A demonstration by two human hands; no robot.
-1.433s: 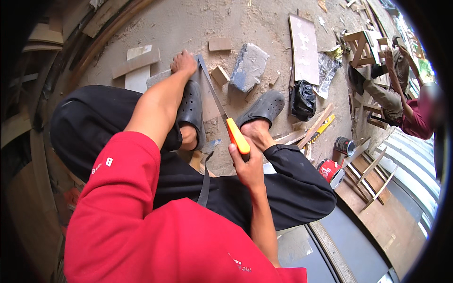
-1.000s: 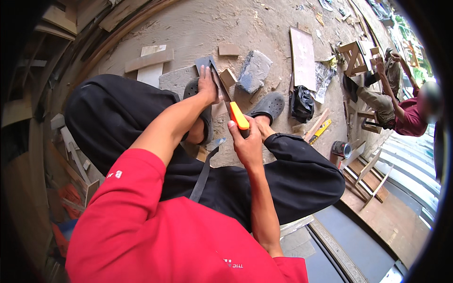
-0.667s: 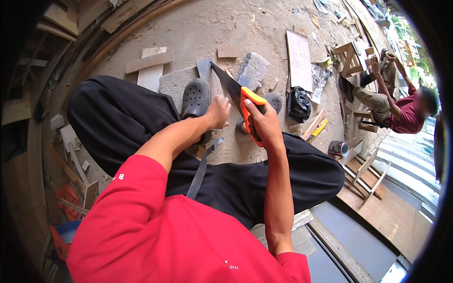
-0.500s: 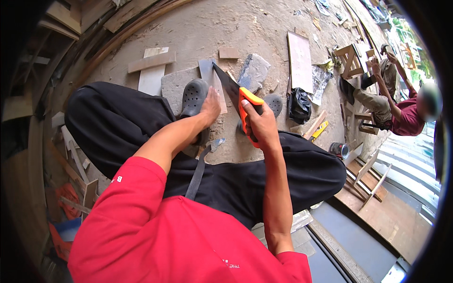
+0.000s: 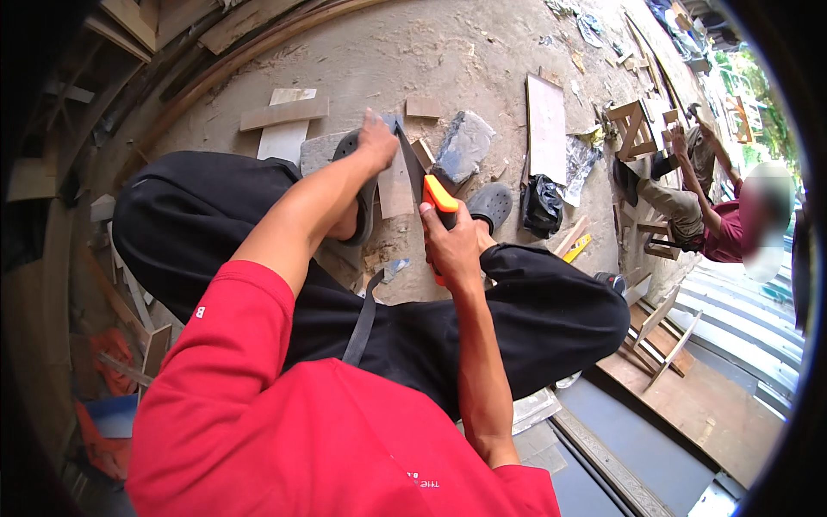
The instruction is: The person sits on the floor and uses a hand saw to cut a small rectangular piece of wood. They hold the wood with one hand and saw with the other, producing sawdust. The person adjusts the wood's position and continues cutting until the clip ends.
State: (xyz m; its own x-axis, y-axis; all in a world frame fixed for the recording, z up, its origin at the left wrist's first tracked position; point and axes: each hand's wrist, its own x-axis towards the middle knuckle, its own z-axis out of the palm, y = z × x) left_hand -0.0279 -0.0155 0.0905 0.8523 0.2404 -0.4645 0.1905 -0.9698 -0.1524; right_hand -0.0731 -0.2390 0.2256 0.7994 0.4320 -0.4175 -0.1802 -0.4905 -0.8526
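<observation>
My right hand (image 5: 450, 246) is wrapped round the orange and black handle of a handsaw (image 5: 441, 195). The dark blade points away from me, its tip near the far end of a narrow wooden board (image 5: 396, 191). That board lies between my feet, beside the left clog. Over its far end, left of the blade tip, is my left hand (image 5: 376, 142); its fingers are blurred, so their grip is unclear. A grey clog (image 5: 366, 211) is on my left foot, close against the board, and another grey clog (image 5: 491, 205) is on the right.
Two crossed boards (image 5: 284, 114) lie far left, a small wood block (image 5: 422, 107) and a stone block (image 5: 465, 148) ahead. Rightward are a long board (image 5: 545, 129), a black plastic bag (image 5: 541, 207) and a yellow level (image 5: 577, 248). Another person (image 5: 719, 215) sits far right near a wooden stool (image 5: 633, 129).
My left hand has moved from the board's middle to its far end. My right hand has drawn the saw slightly back and left.
</observation>
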